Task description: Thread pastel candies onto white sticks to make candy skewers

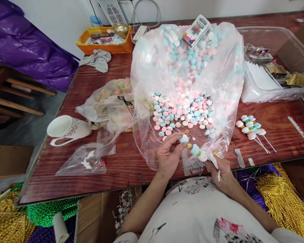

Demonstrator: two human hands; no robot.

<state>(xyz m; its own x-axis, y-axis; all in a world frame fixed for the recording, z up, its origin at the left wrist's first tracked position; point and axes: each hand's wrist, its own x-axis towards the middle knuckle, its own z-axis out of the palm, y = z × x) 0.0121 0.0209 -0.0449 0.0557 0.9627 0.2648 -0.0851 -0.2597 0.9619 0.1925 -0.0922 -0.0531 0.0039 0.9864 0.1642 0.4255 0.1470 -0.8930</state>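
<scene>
The left hand (pixel 169 155) pinches a blue candy (pixel 184 138) near the candy stick (pixel 195 150) (blue, green and white) gripped by the right hand (pixel 222 172).

a plain whitish wall (pixel 58 20) runs from eleven o'clock across to one, meeting the back of the table (pixel 131 180) at twelve. the tabletop is dark reddish brown with streaky wood grain, its near left corner at eight o'clock. at ten, a bulky, creased purple plastic covering (pixel 27 44) stands before the wall, glossy with highlights. a wooden stool (pixel 24 86) shows its legs at nine, over grey floor (pixel 52 104). the light is pale over the tabletop, dimmer around the stool.
</scene>
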